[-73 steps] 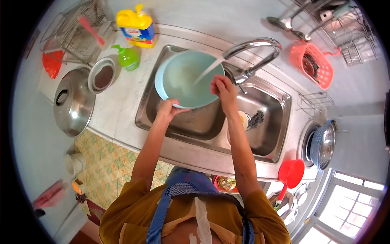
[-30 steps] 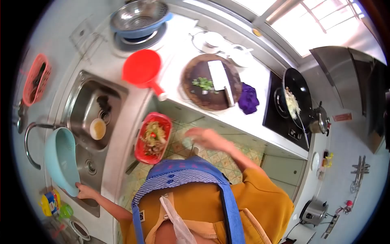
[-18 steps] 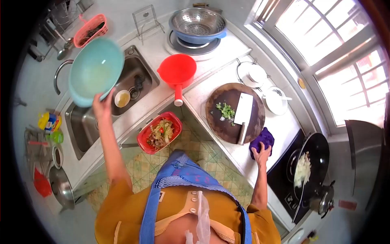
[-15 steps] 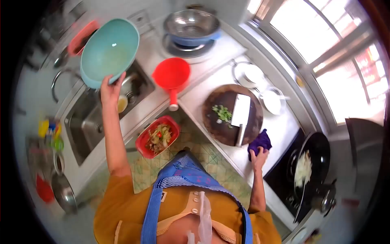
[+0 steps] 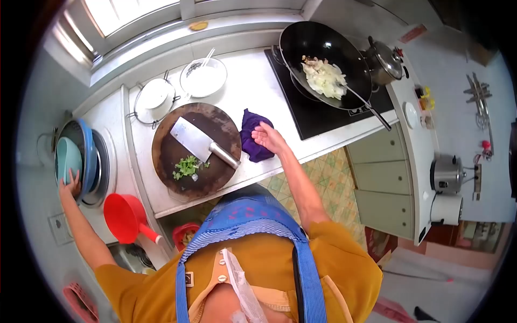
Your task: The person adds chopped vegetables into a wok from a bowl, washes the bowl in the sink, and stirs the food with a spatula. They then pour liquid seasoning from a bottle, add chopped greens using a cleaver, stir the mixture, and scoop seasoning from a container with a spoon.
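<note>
My left hand (image 5: 70,184) grips the rim of a teal plastic bowl (image 5: 68,156), which stands tilted inside the stacked blue basin (image 5: 90,153) and metal colander on the left counter. On the right, my right hand (image 5: 270,138) rests at a crumpled purple cloth (image 5: 255,145), its fingers loosely extended rather than wrapped round it. Beside the cloth sits a round wooden chopping board (image 5: 215,121). A cleaver (image 5: 193,139) lies across it, its handle over the board's edge, near chopped green herbs (image 5: 186,167).
A red dipper (image 5: 124,218) sits near the sink (image 5: 126,258). Behind the board are a white bowl with chopsticks (image 5: 204,78) and a white dish on a wire rack (image 5: 155,94). A wok (image 5: 293,46) holding sliced pale vegetables and a spatula stands on the black hob (image 5: 301,121).
My left hand has carried the teal bowl from over the sink to the basin stack. My right hand has loosened on the purple cloth. The view has turned toward the hob.
</note>
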A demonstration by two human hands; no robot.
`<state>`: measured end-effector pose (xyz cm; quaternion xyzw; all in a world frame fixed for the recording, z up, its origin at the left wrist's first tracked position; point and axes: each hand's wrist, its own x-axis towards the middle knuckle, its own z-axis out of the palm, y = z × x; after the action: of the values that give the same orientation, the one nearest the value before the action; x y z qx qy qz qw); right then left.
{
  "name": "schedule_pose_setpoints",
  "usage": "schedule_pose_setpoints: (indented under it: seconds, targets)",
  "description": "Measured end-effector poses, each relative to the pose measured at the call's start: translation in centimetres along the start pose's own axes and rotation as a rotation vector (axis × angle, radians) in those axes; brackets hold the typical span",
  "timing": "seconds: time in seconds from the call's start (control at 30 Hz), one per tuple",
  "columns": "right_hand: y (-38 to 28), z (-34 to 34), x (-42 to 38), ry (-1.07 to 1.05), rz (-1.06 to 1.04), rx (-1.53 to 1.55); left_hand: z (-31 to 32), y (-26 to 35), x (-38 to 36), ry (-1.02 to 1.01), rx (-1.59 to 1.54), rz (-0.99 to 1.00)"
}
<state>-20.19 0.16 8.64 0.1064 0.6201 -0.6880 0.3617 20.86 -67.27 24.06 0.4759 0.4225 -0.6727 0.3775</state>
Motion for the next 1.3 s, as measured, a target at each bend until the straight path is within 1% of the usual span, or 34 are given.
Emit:
schedule_pose_setpoints:
  seconds: [0.03, 0.07, 0.1, 0.17, 0.2, 0.23, 0.27, 0.3, 0.37, 0.43, 0.5, 0.53, 0.57, 0.6, 0.67, 0.7, 0.73, 0.77, 0.8, 0.83, 0.87, 0.9, 0.93, 0.97, 1.0, 1.03, 1.07, 1.1, 1.13, 1.17, 1.2, 1.23, 1.3]
  targets:
    - [1.6, -0.7, 0.9, 0.092, 0.031, 0.100, 0.0, 0.0, 0.3, -0.023, 0.038, -0.011]
    - [1.1, 0.0, 0.4, 0.099, -0.087, -0.050, 0.2, 0.2, 0.7, -0.054, 0.068, -0.026]
    - [1.1, 0.8, -0.4, 0.154, -0.317, -0.415, 0.3, 0.5, 1.1, -0.065, 0.068, -0.027]
    - [0.6, 1.1, -1.7, 0.290, -0.946, -1.117, 1.0, 2.3, 2.5, -0.059, -0.016, 0.022]
    - [2.2, 0.9, -1.8, 0.295, -0.955, -1.273, 0.8, 2.4, 2.4, -0.080, 0.053, 0.000]
    - [3.6, 0.6, -1.8, 0.299, -0.965, -1.431, 0.8, 2.3, 2.2, -0.083, 0.052, 0.001]
    - [3.6, 0.2, -2.4, 0.225, -0.917, -1.495, 0.3, 1.9, 1.8, -0.096, -0.013, 0.011]
    - [3.1, 0.1, -2.0, 0.218, -0.932, -1.483, -0.2, 1.6, 1.4, -0.109, -0.081, 0.021]
    - [2.7, -0.1, -0.8, 0.207, -0.998, -1.502, -0.4, 1.2, 0.1, -0.090, -0.111, 0.052]
    - [2.4, -0.3, -0.1, 0.178, -0.994, -1.512, -0.6, 0.1, -0.9, -0.080, -0.148, 0.066]
    - [2.8, -0.5, 0.4, 0.167, -0.979, -1.513, -1.5, -0.5, -2.2, -0.049, -0.154, 0.190]
    - [2.4, -1.1, 0.4, 0.054, -0.911, -1.492, -1.8, 0.1, -2.9, -0.074, 0.126, 0.230]
    - [1.4, -1.7, 0.2, -0.057, -0.844, -1.469, -2.2, 0.6, -3.4, -0.085, 0.109, 0.229]
    - [-1.6, -2.4, -2.1, -0.073, -0.863, -1.402, -2.8, 1.2, -3.7, -0.272, 0.300, 0.428]
    - [-10.2, -5.9, -8.6, 0.019, -1.074, -1.599, -4.4, 1.3, -5.0, -0.638, 0.731, 0.814]
    - [-13.1, -9.3, -10.2, 0.104, -1.172, -1.563, -5.2, 1.1, -5.7, -0.815, 0.903, 1.030]
    - [-16.6, -11.9, -12.6, 0.172, -1.132, -1.462, -10.6, -4.3, -6.6, -0.957, 0.931, 1.216]
    - [-18.9, -15.6, -14.1, 0.283, -1.135, -1.539, -18.2, -13.4, -9.0, -1.100, 0.929, 1.403]
    - [-21.0, -18.7, -15.5, 0.406, -1.018, -1.698, -25.5, -21.6, -10.5, -1.187, 1.094, 1.466]
    - [-22.4, -22.4, -15.8, 0.475, -0.935, -1.772, -33.0, -30.4, -11.2, -1.154, 1.117, 1.430]
    - [-22.3, -25.9, -14.9, 0.652, -0.854, -1.900, -38.7, -36.5, -10.0, -1.296, 1.199, 1.541]
    - [-22.2, -29.1, -13.9, 0.711, -0.783, -1.995, -43.4, -40.6, -8.0, -1.261, 1.240, 1.398]
    - [-21.9, -32.2, -12.2, 0.599, -0.749, -1.894, -46.9, -43.5, -6.0, -1.353, 1.569, 1.299]
    - [-22.2, -34.1, -10.8, 0.491, -0.714, -1.794, -50.3, -45.8, -2.4, -1.277, 1.710, 1.267]
    - [-23.1, -34.4, -10.6, 0.475, -0.731, -1.806, -53.0, -48.2, 1.2, -1.254, 1.712, 1.106]
    - [-24.6, -34.1, -10.6, 0.444, -0.822, -1.876, -54.8, -48.9, 5.8, -1.230, 1.908, 1.229]
    - [-26.0, -33.7, -10.7, 0.409, -0.913, -1.939, -56.0, -49.6, 9.3, -1.238, 1.979, 1.438]
    - [-28.1, -33.0, -10.8, 0.377, -1.037, -1.934, -56.7, -50.1, 11.7, -1.234, 2.053, 1.647]
    - [-30.4, -32.0, -11.1, 0.321, -0.989, -1.991, -56.7, -50.5, 13.0, -1.220, 2.050, 1.652]
    - [-32.5, -31.0, -11.4, 0.265, -0.940, -2.045, -56.3, -50.7, 14.0, -1.116, 2.209, 1.790]
    - [-34.1, -30.8, -11.1, 0.233, -0.966, -2.063, -56.2, -50.5, 15.0, -0.983, 2.371, 1.919]
    - [-35.7, -30.8, -10.9, 0.203, -0.993, -2.080, -56.1, -50.1, 16.7, -0.963, 2.372, 1.918]
    - [-38.5, -30.3, -11.2, 0.115, -0.950, -2.004, -56.0, -49.4, 20.0, -0.841, 2.488, 2.048]
